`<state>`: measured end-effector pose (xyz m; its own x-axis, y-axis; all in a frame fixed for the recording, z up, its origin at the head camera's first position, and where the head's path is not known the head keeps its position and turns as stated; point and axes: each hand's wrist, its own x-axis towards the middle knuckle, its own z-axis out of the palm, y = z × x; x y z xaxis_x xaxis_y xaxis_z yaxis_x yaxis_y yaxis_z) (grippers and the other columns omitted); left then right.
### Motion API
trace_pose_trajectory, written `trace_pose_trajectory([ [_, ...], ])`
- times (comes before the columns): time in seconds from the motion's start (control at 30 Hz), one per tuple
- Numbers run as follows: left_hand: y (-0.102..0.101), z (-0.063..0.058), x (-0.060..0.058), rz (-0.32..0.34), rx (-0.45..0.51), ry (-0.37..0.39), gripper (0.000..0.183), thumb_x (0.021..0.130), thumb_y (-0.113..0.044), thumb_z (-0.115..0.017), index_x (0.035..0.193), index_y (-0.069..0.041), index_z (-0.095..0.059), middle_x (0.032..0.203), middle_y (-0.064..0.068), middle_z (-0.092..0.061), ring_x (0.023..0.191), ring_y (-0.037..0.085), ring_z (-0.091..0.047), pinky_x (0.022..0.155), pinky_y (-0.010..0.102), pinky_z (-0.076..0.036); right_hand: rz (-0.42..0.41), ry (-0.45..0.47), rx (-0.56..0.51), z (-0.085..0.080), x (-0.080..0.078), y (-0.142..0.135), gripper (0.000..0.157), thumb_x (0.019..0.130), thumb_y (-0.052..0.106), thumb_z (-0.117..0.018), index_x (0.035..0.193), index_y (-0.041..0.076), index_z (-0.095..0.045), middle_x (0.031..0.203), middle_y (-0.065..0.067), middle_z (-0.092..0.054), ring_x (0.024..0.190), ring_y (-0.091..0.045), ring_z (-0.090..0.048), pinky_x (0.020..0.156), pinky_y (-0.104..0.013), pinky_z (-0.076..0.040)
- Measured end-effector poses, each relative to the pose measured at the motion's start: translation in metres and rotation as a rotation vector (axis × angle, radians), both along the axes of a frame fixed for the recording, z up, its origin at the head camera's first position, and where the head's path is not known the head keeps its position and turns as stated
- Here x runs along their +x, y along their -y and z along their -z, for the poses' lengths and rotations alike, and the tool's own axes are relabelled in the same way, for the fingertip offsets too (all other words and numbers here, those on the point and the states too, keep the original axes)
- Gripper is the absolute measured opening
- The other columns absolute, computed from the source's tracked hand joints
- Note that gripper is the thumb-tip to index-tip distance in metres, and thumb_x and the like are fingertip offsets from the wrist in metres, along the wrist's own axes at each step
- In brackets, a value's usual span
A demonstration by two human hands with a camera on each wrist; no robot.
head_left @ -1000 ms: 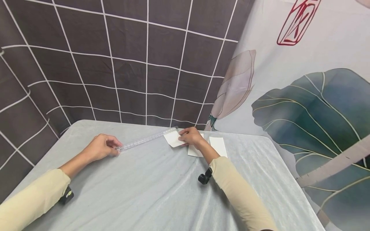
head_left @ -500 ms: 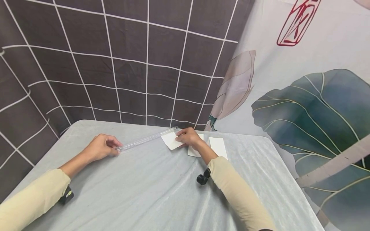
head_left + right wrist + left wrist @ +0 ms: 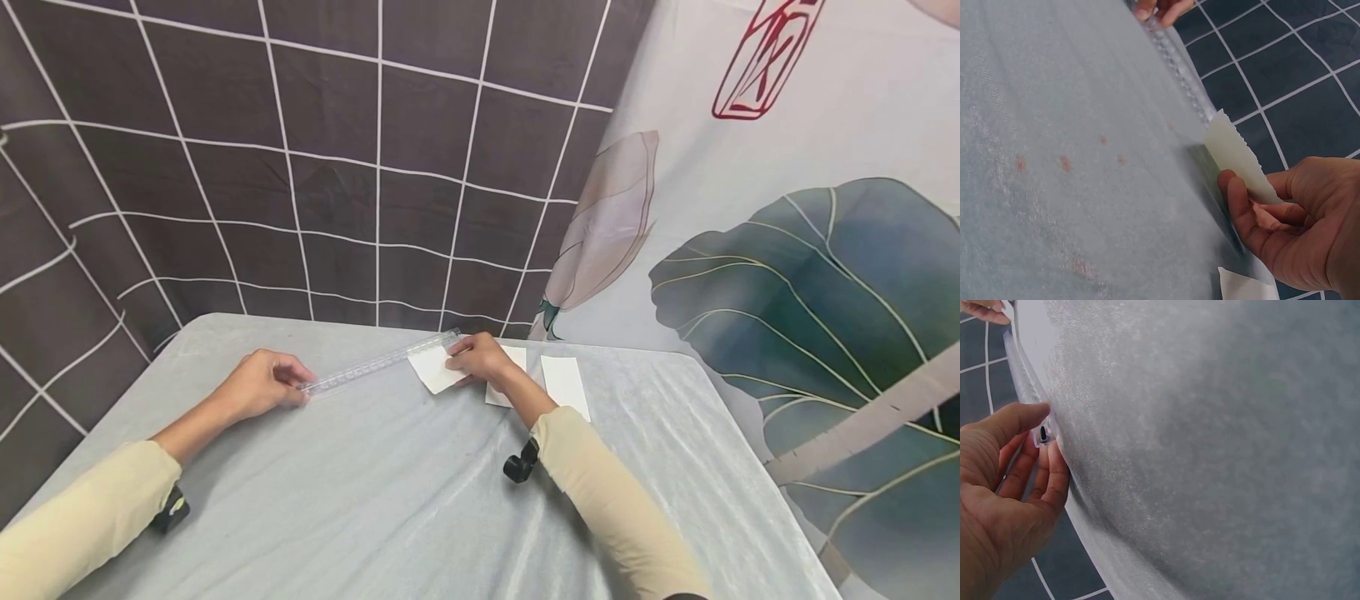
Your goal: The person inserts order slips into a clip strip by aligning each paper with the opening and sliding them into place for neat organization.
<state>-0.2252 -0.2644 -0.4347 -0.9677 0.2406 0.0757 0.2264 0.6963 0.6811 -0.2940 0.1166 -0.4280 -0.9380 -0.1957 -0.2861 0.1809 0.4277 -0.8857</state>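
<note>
A long clear plastic strip (image 3: 375,364) with a row of small repeating marks slants across the far part of the table. My left hand (image 3: 262,383) pinches its near-left end, where a dark slot shows in the left wrist view. At the strip's far-right end, my right hand (image 3: 483,360) holds a small white piece of paper (image 3: 432,369) between thumb and fingers. One edge of this paper (image 3: 1235,153) is jagged, as the right wrist view shows, and it stands tilted up from the cloth. In the head view, the paper's upper edge overlaps the strip.
Two more white paper pieces lie to the right: one (image 3: 517,357) partly behind the right hand, the other (image 3: 564,382) beside the forearm. A pale grey cloth (image 3: 360,492) with creases covers the table. Dark gridded fabric (image 3: 330,200) hangs just behind the far edge.
My right hand has slid a little to the left along the strip, bringing the paper with it. The left hand keeps its hold on the strip's end.
</note>
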Motion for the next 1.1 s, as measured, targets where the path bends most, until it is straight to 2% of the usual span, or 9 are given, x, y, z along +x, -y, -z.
trace_pose_trajectory([
  [0.23, -0.001, 0.000, 0.000, -0.004, 0.006, -0.003, 0.025, 0.077, -0.004, -0.093, 0.101, -0.004, -0.087, 0.091, 0.006, -0.084, 0.084, 0.007, -0.067, 0.074, 0.021, -0.052, -0.009, -0.010, -0.016, -0.001, 0.003, 0.004, 0.035, 0.098, -0.006, -0.076, 0.132, -0.014, -0.073, 0.122, -0.024, -0.071, 0.085, -0.016, -0.069, 0.077, -0.033, -0.070],
  [0.43, 0.000, 0.001, 0.000, 0.000, 0.007, -0.001, 0.026, 0.077, -0.004, -0.094, 0.102, -0.004, -0.087, 0.092, 0.007, -0.084, 0.084, 0.007, -0.068, 0.074, 0.021, -0.052, -0.018, -0.019, 0.033, 0.000, 0.004, 0.008, 0.037, 0.097, -0.002, -0.078, 0.133, -0.011, -0.075, 0.125, -0.024, -0.070, 0.079, -0.013, -0.067, 0.073, -0.030, -0.069],
  [0.67, -0.001, 0.001, 0.001, -0.006, 0.009, 0.004, 0.025, 0.078, -0.003, -0.093, 0.102, -0.004, -0.087, 0.092, 0.007, -0.084, 0.084, 0.006, -0.067, 0.074, 0.021, -0.052, -0.040, -0.043, 0.039, 0.003, 0.005, 0.013, 0.036, 0.097, -0.001, -0.079, 0.131, -0.012, -0.076, 0.115, -0.019, -0.069, 0.077, -0.013, -0.067, 0.073, -0.030, -0.069],
  [0.87, -0.001, 0.001, 0.001, -0.009, 0.001, 0.006, 0.025, 0.078, -0.004, -0.093, 0.102, -0.004, -0.087, 0.093, 0.008, -0.084, 0.085, 0.007, -0.067, 0.074, 0.022, -0.052, -0.041, -0.048, 0.048, 0.003, 0.007, 0.017, 0.035, 0.095, 0.000, -0.079, 0.128, -0.011, -0.077, 0.113, -0.018, -0.069, 0.078, -0.014, -0.068, 0.073, -0.030, -0.069],
  [1.1, -0.001, 0.001, 0.001, -0.008, 0.004, -0.001, 0.026, 0.078, -0.003, -0.093, 0.102, -0.003, -0.087, 0.093, 0.008, -0.085, 0.086, 0.011, -0.068, 0.074, 0.022, -0.052, -0.051, -0.078, 0.093, 0.003, 0.010, 0.024, 0.035, 0.095, 0.004, -0.081, 0.127, -0.009, -0.078, 0.111, -0.017, -0.072, 0.074, -0.011, -0.068, 0.069, -0.025, -0.065],
])
